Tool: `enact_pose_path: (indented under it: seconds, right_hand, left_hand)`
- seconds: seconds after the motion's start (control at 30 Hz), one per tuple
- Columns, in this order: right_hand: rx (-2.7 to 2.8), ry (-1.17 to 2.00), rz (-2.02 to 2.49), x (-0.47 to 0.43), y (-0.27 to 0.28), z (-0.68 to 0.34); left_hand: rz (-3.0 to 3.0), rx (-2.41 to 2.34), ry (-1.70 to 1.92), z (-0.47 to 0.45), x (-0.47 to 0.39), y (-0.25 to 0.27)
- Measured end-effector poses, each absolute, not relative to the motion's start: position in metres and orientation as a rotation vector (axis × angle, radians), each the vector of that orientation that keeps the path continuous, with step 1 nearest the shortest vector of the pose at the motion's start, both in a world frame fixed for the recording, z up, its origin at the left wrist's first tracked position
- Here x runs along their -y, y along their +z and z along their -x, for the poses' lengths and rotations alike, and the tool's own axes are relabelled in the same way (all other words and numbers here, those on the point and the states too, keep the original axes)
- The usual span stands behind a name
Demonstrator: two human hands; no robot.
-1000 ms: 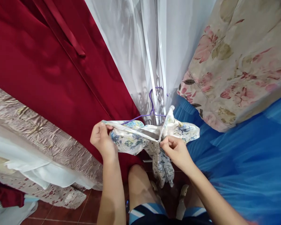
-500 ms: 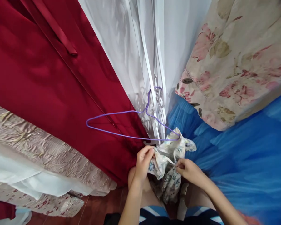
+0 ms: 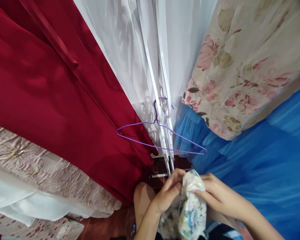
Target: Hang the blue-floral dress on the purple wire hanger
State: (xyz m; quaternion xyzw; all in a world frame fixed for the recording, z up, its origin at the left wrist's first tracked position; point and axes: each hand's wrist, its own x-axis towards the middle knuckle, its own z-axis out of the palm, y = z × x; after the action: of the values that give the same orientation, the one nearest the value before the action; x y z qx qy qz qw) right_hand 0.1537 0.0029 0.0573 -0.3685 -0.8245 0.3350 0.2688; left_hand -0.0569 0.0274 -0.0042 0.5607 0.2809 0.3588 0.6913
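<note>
A white garment [image 3: 193, 206] with a blue and green floral print is bunched up in front of my lap. My right hand [image 3: 213, 193] grips its upper right side, thumb pressed on the cloth. On the other side, my left hand [image 3: 168, 191] has its fingers curled against the upper left edge, partly behind the fabric. Just beyond both hands, a purple wire hanger [image 3: 162, 148] hangs bare by its hook near the white straps [image 3: 150, 63].
Red cloth [image 3: 65, 110] hangs on the left, with a pinkish textured fabric [image 3: 52, 166] below it. White cloth [image 3: 110, 40] hangs behind the straps. To the right are a floral beige cloth [image 3: 247, 76] and blue tulle [image 3: 272, 160]. Reddish tiled floor [image 3: 102, 226] shows below.
The garment has come off the hanger's right end and is now lower, gathered between my hands. The hanger has swung to the right. Both hands have moved closer together.
</note>
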Motion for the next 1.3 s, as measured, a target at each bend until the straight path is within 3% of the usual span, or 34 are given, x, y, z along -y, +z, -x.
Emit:
enact_pose_path:
  seconds: [0.2, 0.33, 0.47, 0.67, 0.8, 1.03, 1.3]
  right_hand:
    - [2.049, 0.451, 0.874, -0.015, 0.082, -0.196]
    - [2.035, 0.428, 0.869, -0.019, 0.096, -0.200]
    - [2.123, 0.619, 0.850, -0.010, 0.099, -0.181]
    - [1.872, 0.762, 0.867, -0.023, 0.095, -0.221]
    - [1.583, 0.799, 1.143, -0.075, 0.104, -0.255]
    - [1.411, 1.364, 0.932, -0.178, 0.106, -0.169]
    - [1.397, 1.737, 0.903, -0.151, 0.087, -0.160]
  left_hand:
    - [-1.115, -0.248, 0.402, 0.045, -0.003, -0.012]
    - [-1.238, -0.342, 0.638, 0.032, 0.008, 0.000]
    - [-1.349, -0.634, 0.999, 0.020, 0.004, 0.007]
    - [-1.460, -0.809, 0.637, 0.044, -0.002, -0.002]
    - [-1.509, -0.966, 0.747, 0.068, -0.001, 0.012]
    - [-1.553, -1.029, 0.980, 0.082, -0.004, 0.048]
    - [-1.831, -1.222, 0.684, 0.169, -0.031, 0.048]
